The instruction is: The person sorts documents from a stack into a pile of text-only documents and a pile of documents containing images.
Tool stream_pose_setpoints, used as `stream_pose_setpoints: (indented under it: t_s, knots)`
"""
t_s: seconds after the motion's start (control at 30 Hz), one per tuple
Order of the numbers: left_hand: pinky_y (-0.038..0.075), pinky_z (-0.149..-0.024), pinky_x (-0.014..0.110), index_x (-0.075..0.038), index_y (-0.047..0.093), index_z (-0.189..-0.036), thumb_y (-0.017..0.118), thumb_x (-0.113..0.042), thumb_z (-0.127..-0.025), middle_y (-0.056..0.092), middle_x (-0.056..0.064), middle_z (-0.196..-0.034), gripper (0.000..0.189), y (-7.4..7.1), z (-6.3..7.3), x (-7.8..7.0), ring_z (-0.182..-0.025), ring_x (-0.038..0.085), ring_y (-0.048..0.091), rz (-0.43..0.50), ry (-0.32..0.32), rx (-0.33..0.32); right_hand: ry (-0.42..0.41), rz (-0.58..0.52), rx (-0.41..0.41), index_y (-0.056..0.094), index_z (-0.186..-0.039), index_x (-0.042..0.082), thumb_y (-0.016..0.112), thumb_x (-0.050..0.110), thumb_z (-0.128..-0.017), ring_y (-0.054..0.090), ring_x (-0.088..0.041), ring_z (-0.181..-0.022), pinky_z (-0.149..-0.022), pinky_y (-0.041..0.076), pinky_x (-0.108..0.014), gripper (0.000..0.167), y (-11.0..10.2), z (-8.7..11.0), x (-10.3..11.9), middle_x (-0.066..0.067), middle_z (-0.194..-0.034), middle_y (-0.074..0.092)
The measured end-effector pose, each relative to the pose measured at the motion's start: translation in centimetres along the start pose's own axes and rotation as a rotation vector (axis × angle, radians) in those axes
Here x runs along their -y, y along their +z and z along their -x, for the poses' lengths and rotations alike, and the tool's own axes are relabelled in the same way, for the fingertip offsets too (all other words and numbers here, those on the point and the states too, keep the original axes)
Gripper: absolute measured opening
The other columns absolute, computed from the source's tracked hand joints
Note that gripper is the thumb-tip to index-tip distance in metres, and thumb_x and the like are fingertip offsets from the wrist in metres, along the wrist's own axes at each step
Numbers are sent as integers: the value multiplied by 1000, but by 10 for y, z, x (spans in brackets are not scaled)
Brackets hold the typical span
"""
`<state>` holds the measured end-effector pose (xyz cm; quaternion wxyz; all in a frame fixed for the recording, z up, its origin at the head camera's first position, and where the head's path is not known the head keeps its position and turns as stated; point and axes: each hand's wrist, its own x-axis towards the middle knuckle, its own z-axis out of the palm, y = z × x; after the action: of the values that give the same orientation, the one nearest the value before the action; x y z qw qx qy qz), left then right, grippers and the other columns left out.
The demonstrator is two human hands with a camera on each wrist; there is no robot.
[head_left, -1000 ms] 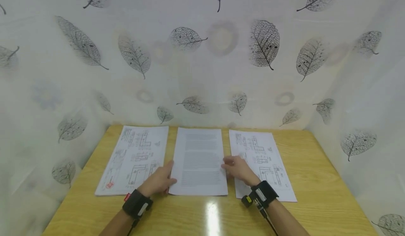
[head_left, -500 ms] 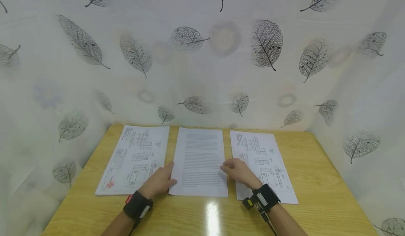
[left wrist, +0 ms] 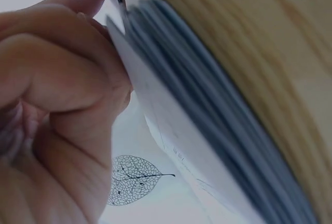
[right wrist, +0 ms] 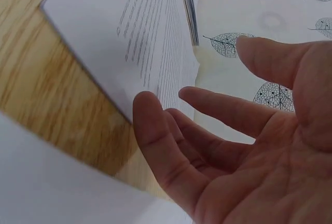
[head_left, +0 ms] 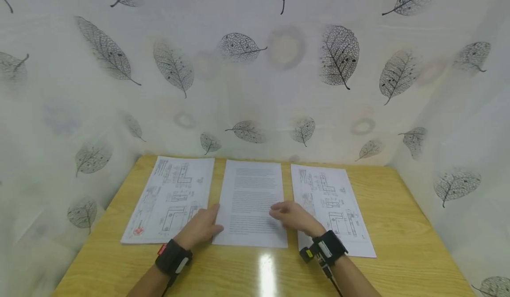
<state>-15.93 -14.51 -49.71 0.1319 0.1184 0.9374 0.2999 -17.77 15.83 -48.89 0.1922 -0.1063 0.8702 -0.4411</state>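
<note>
Brings the right hand (head_left: 295, 217) farther in over the middle paper stack (head_left: 248, 195) than half a second ago, with fingers loosely spread and pinching nothing. Keeps the left hand (head_left: 200, 228) at that stack's left edge; cannot tell whether pinching it or merely touching. Leaves the stack flat on the tabletop (head_left: 223, 270) between left drawings (head_left: 165, 199) and right drawings (head_left: 324, 190). Probably means a steadying touch from the left side alone.
</note>
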Motion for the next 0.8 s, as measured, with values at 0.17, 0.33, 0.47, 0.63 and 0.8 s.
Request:
stream_pose_setpoints:
  t_s: [0.17,0.33,0.47,0.63,0.8]
  knots:
    - [45,-56,29,-7,50,-139,67,-20,-92,67,0,-90,52,-5,1,9,-63,12,58,100,-29,-41,-73,-67,40,64,-124,2,62,31,-96,67,-17,-82,-68,56,-30,41,20,-12,6,-17,-117,67]
    - [41,-56,28,-5,60,-129,67,-26,-92,61,-1,-75,43,-20,0,23,-59,12,51,70,-53,-153,-162,-137,53,65,-119,-2,62,21,-96,68,-20,-85,-68,58,-29,34,45,-28,25,-17,-106,70]
    - [46,-64,32,2,64,-121,67,-24,-92,67,5,-85,40,-35,1,39,-66,13,53,-13,-79,-236,-206,-130,72,67,-116,-1,63,20,-95,69,-18,-82,-67,57,-27,30,63,-41,40,-13,-103,71]
    - [50,-75,41,7,62,-121,66,-22,-91,65,15,-97,41,-49,4,64,-80,21,57,-59,-130,-272,-200,-118,90,68,-116,1,63,20,-94,70,-18,-77,-66,56,-26,29,78,-55,57,-11,-104,72]
    - [49,-81,50,13,61,-118,68,-19,-88,64,26,-103,45,-55,13,81,-91,34,60,-127,-140,-316,-166,-136,113,68,-115,2,64,20,-94,69,-16,-80,-67,57,-27,28,90,-67,68,-10,-104,72]
